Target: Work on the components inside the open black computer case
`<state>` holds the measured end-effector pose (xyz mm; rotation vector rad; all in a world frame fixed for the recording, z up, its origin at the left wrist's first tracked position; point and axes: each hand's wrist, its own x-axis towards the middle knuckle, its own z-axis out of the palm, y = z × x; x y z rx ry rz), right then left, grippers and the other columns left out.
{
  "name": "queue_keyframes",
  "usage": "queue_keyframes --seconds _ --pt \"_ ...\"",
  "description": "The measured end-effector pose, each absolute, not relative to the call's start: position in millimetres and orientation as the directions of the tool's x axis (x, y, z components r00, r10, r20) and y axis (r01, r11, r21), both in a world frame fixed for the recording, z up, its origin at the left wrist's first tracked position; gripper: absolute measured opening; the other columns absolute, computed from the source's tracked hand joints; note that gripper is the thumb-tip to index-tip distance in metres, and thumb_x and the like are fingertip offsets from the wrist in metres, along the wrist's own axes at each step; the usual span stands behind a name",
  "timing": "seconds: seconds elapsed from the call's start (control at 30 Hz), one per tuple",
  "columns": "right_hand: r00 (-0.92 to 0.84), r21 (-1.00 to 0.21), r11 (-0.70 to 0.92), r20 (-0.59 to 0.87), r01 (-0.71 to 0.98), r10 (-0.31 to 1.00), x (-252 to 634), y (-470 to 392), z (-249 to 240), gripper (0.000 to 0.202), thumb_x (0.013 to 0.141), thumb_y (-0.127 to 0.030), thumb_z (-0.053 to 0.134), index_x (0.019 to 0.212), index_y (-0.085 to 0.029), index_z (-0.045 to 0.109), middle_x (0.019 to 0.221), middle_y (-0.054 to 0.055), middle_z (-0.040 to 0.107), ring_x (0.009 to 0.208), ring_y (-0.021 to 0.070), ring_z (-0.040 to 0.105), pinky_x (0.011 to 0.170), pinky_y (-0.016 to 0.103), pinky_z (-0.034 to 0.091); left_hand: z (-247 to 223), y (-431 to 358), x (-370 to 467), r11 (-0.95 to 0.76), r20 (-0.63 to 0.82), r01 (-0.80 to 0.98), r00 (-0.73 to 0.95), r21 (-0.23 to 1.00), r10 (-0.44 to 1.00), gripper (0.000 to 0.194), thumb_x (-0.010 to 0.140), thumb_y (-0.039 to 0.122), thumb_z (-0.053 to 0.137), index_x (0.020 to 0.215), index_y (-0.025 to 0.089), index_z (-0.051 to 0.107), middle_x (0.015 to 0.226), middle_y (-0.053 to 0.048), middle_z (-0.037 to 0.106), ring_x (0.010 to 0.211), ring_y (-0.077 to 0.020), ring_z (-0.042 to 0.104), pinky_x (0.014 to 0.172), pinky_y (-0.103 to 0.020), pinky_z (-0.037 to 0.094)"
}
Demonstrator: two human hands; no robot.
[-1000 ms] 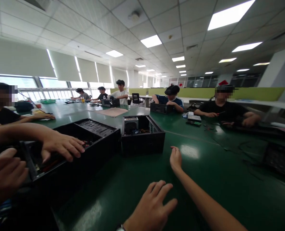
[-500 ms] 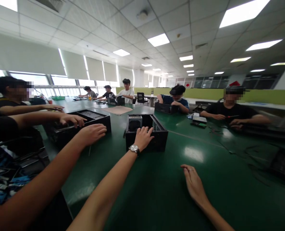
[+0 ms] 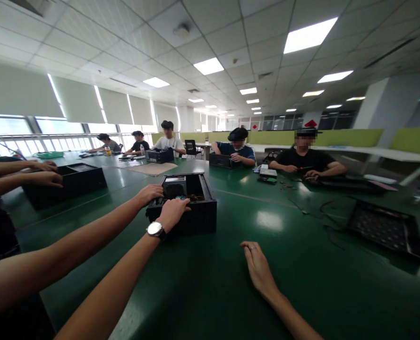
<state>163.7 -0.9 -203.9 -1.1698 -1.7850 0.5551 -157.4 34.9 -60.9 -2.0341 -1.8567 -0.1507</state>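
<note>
An open black computer case stands on the green table in front of me. My left hand, with a watch on its wrist, curls over the case's near left rim. A co-worker's hand, reaching in from the left, touches the same case at its left edge. My right hand lies flat on the table to the right of the case, fingers apart, holding nothing. Parts show inside the case.
A second black case stands at the left with other people's hands on it. A black perforated side panel and loose cables lie at the right. Several people sit along the table's far side with more cases.
My left hand has shifted from the middle of the case's near rim to its left corner. The co-worker's hand has come across onto the case. The view has turned right.
</note>
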Motion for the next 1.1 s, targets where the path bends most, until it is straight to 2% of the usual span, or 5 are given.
queue_keyframes --seconds 0.2,0.33,0.43,0.7,1.1 --pt "-0.165 -0.764 0.452 0.427 0.46 0.889 161 -1 -203 0.036 0.098 -0.042 0.037 0.108 -0.02 0.063 0.11 0.012 0.061 0.105 0.0267 0.062 0.093 0.042 0.05 -74 -19 -177 0.118 0.407 0.967 -0.015 -0.227 0.913 0.034 0.104 0.031 0.047 0.13 0.015 0.06 0.1 -0.015 0.066 0.096 -0.0323 0.066 0.082 -0.042 0.048" --pt "-0.186 -0.775 0.444 0.405 0.45 0.895 163 -9 -201 0.033 0.099 -0.04 0.038 0.11 -0.021 0.063 0.111 0.011 0.061 0.105 0.0252 0.062 0.093 0.039 0.05 -103 -48 -195 0.277 0.681 0.947 -0.096 -0.162 0.726 0.05 0.101 0.022 0.044 0.15 0.01 0.042 0.135 -0.026 0.051 0.129 -0.041 0.048 0.103 -0.059 0.037" --pt "-0.208 -0.783 0.434 0.381 0.445 0.901 170 -21 -199 0.031 0.1 -0.04 0.039 0.109 -0.022 0.062 0.112 0.01 0.062 0.106 0.0238 0.062 0.093 0.037 0.05 -140 -59 -193 0.141 0.781 0.985 -0.008 -0.103 0.625 0.048 0.099 0.02 0.047 0.148 0.015 0.046 0.153 -0.023 0.035 0.144 -0.0387 0.032 0.112 -0.059 0.03" --pt "-0.258 -0.805 0.384 0.294 0.452 0.92 190 -55 -198 0.032 0.102 -0.043 0.039 0.113 -0.022 0.061 0.115 0.009 0.061 0.107 0.0246 0.062 0.092 0.037 0.051 -212 -47 -133 -0.428 0.537 0.904 0.366 -0.01 0.76 0.042 0.098 0.019 0.052 0.139 0.028 0.054 0.152 -0.009 0.044 0.143 -0.0302 0.038 0.112 -0.05 0.04" --pt "-0.306 -0.8 0.414 0.301 0.434 0.903 189 -53 -200 0.028 0.103 -0.039 0.04 0.116 -0.023 0.058 0.115 0.008 0.06 0.11 0.0239 0.059 0.097 0.038 0.047 -203 -50 -144 -0.373 0.489 0.864 0.178 0.337 0.854 0.024 0.101 0.028 0.046 0.115 0.025 0.065 0.117 -0.006 0.066 0.112 -0.0251 0.059 0.096 -0.044 0.051"
